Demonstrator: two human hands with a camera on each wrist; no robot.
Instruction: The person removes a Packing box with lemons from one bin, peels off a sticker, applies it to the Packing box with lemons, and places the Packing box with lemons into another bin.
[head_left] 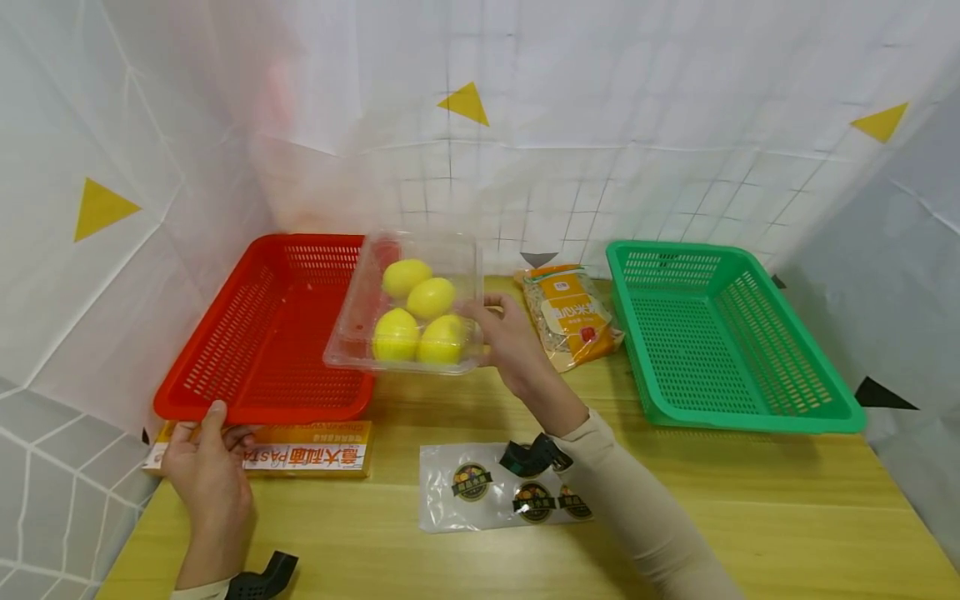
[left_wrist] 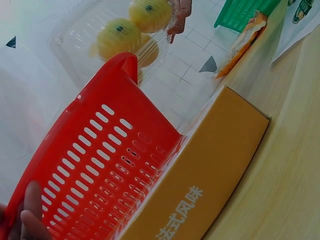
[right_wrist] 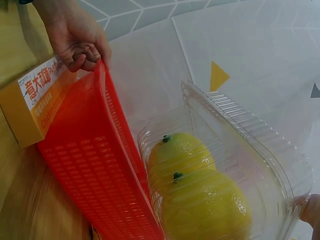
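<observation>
My right hand [head_left: 486, 323] grips the right side of a clear plastic clamshell [head_left: 408, 300] that holds several yellow lemons [head_left: 420, 321]. The clamshell hangs over the right rim of a red slotted basket [head_left: 262, 333]. My left hand [head_left: 216, 423] grips the basket's near left corner, thumb on the rim. In the right wrist view the left hand [right_wrist: 75, 42] pinches the red basket [right_wrist: 95, 165] beside the lemons [right_wrist: 200, 200] in the clamshell [right_wrist: 240, 135]. The left wrist view shows the red basket [left_wrist: 100, 165] wall from below with the clamshell [left_wrist: 125, 35] beyond it.
A yellow pasta box [head_left: 303, 454] lies against the red basket's front edge. An orange bag of grain [head_left: 572, 315] sits between the baskets. A green slotted basket [head_left: 720, 333] stands at the right. A clear pouch with round labels [head_left: 495, 493] lies on the wooden table [head_left: 787, 517].
</observation>
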